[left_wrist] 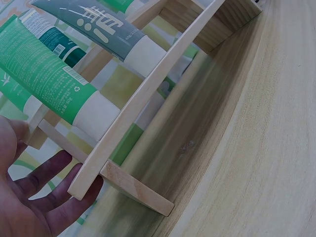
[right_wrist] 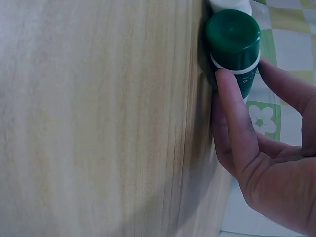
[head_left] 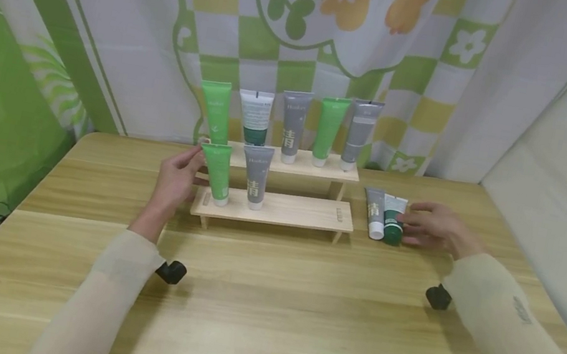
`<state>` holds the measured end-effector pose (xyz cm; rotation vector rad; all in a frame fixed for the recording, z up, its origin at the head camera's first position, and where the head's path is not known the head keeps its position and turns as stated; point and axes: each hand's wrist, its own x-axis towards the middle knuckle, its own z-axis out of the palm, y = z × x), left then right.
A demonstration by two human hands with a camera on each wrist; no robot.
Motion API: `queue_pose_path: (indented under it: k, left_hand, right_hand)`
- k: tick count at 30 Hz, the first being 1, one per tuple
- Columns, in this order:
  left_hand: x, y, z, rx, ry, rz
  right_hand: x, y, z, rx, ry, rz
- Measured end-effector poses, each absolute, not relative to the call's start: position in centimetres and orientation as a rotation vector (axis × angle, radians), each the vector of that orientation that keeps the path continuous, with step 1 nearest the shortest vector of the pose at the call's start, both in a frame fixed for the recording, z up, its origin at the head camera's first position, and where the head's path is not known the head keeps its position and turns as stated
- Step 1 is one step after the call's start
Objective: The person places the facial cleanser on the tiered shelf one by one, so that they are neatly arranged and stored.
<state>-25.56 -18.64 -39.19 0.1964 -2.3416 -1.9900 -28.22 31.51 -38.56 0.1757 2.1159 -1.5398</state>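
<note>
My left hand (head_left: pixel 176 178) is at the left end of the two-step wooden rack (head_left: pixel 300 211), its loosely extended fingers (left_wrist: pixel 64 197) touching the end of the lower step. A light green tube (head_left: pixel 217 173) and a grey tube (head_left: pixel 255 177) stand cap-down on that step. Right of the rack, another grey tube (head_left: pixel 373 209) and a white and dark green tube (head_left: pixel 393 218) lie side by side on the table. My right hand (head_left: pixel 431 225) holds the dark green tube near its cap (right_wrist: pixel 233 37), thumb on one side and fingers on the other.
On the upper step stand a green tube (head_left: pixel 216 108), a white and green tube (head_left: pixel 256 115), a grey tube (head_left: pixel 293 125), another green tube (head_left: pixel 329 128) and another grey tube (head_left: pixel 361 134). A patterned curtain (head_left: pixel 292 64) hangs behind the wooden table (head_left: pixel 282 316).
</note>
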Motion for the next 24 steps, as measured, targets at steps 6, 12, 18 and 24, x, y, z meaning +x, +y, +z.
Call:
queue_pose_path:
  k: [6,12,18,24]
  left_hand:
    - [-25.5,-18.7,-39.0,0.196,-2.346,-1.992]
    - [-25.4,-18.7,-39.0,0.212,-2.344,-1.976]
    - [-25.3,-18.6,-39.0,0.213,-2.341,-1.992]
    - [-25.5,-18.7,-39.2,0.203,-2.34,-1.991]
  right_hand:
    - [-28.3,30.7,-38.2,0.2,2.176,-1.467]
    - [-28.6,30.1,-38.3,0.206,2.219,-1.404]
    - [-29.0,29.7,-38.7,0.212,2.212,-1.438]
    - [-28.9,29.6,-38.7,0.219,2.206,-1.457]
